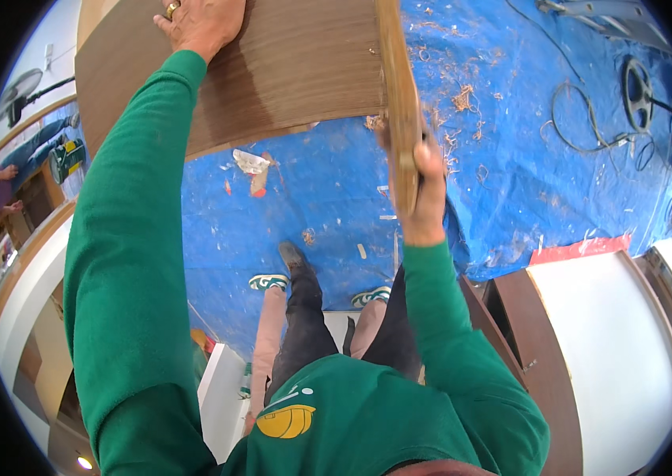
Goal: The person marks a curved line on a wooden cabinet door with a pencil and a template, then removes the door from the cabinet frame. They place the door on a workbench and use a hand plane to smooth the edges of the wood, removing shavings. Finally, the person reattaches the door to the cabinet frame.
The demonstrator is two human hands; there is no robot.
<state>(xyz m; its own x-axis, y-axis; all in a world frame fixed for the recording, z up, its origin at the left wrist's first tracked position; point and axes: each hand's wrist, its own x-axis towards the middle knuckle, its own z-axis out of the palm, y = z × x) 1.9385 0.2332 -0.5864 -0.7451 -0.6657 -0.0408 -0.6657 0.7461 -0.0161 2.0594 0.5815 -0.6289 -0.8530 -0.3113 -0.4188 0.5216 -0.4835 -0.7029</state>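
A brown wood-veneer panel (296, 55) spans the top of the head view. My left hand (201, 24) rests on its upper left face, fingers apart and partly cropped by the top edge, a ring on one finger. Along the panel's right side runs a pale wooden strip (395, 63). My right hand (423, 190) grips the lower end of this strip, thumb and fingers wrapped round it.
Blue sheeting (510, 174) with shavings covers the floor, with cables (566, 123) and a fan (637, 91) at right. Another person's legs (268, 317) stand close below me. A second person (11, 182) is at far left. White and brown panels (605, 333) lie lower right.
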